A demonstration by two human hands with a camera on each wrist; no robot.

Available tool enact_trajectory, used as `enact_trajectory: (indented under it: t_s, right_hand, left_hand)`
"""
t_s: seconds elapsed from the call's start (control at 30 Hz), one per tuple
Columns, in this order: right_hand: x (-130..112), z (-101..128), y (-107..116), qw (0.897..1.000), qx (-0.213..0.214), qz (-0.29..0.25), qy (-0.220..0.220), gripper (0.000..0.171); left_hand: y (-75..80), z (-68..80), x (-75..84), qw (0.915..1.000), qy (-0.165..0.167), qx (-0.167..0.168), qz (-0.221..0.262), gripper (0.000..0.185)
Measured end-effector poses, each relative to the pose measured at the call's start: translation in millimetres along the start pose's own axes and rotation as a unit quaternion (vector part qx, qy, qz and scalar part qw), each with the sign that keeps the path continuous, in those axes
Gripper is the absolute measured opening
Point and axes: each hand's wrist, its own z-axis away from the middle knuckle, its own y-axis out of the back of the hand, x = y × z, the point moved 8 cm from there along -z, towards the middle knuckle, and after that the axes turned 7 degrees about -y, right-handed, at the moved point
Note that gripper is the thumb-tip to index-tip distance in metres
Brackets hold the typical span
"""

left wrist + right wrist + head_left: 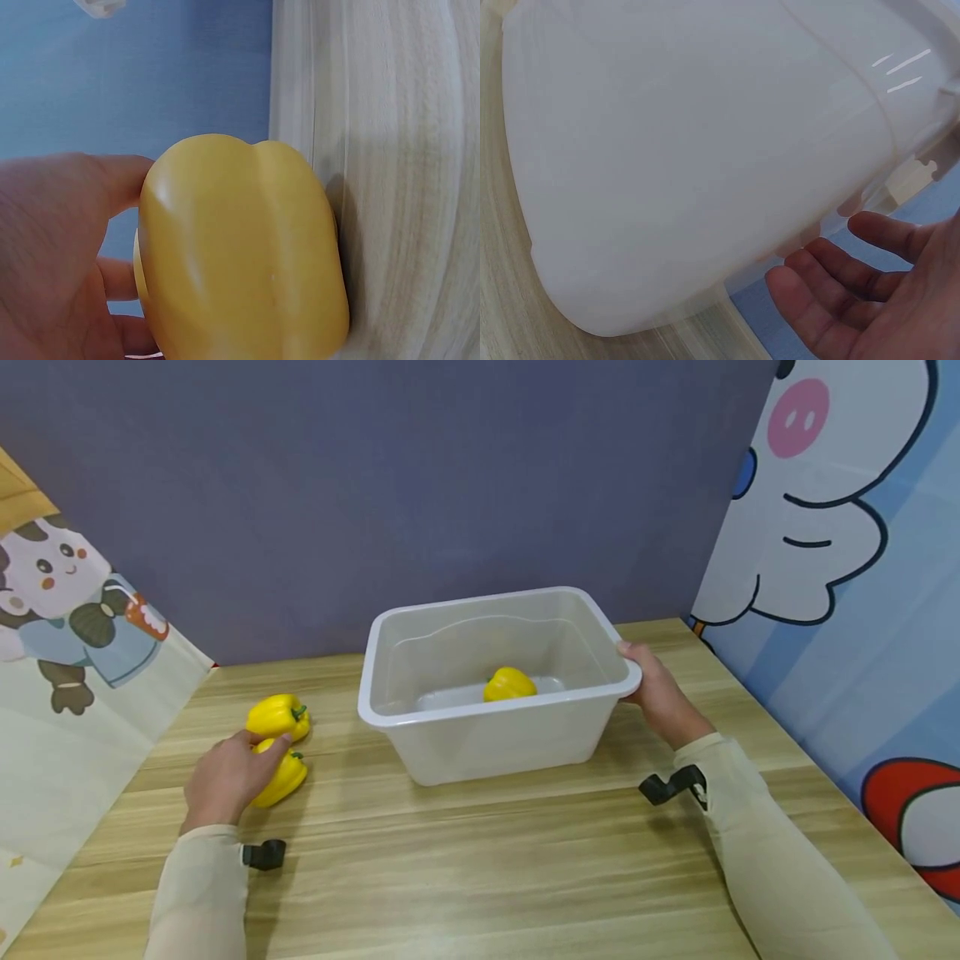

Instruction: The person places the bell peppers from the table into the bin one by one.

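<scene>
While my left hand [231, 779] grips the nearer yellow bell pepper [282, 779], second pepper [276, 717] just beyond, my right hand [660, 697] clasping the white tub [495, 750] near a corner, third pepper [510, 684] inside

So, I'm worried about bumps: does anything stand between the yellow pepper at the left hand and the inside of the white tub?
Only the raised left rim of the white tub; nothing else visible stands between it and the nearer yellow pepper.

wood-grain tabletop [480, 877] | slate-blue back panel [375, 485] | at left, blue-clad cartoon animal [112, 643] | at right, white pink-snouted cartoon character [810, 552]
</scene>
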Motion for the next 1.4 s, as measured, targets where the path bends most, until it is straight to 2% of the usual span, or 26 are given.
enact_trajectory:
  t_s: [0.23, 0.47, 0.67, 0.83, 1.07, 1.4]
  right_hand:
    - [1.0, -1.2, -0.4, 1.000, -0.003, -0.002, -0.001, 0.061]
    - [1.1, -2.2, 0.4, 1.000, -0.004, -0.006, 0.001, 0.058]
    - [1.6, -1.7, -0.3, 1.000, -0.003, -0.006, -0.004, 0.060]
    - [2.0, -1.7, -1.0, 1.000, -0.004, -0.010, -0.004, 0.057]
    - [-0.1, -0.3, -0.6, 1.000, -0.004, -0.016, 0.004, 0.051]
    - [1.3, 0.6, -1.4, 1.000, 0.001, -0.010, 0.001, 0.053]
  left_hand:
    - [-0.9, 0.2, -1.6, 1.0000, 0.001, -0.006, 0.000, 0.098]
    - [-2.8, 1.6, -1.2, 0.9991, -0.006, -0.042, -0.006, 0.109]
    - [-3.8, 2.6, 0.3, 0.9978, -0.030, -0.059, 0.002, 0.111]
    - [-3.5, 5.6, -0.4, 0.9958, -0.037, -0.083, 0.014, 0.114]
    - [-5.7, 3.7, 1.5, 0.9939, -0.043, -0.099, 0.021, 0.118]
    - [-9.1, 2.4, 4.1, 0.9948, -0.053, -0.073, 0.047, 0.112]
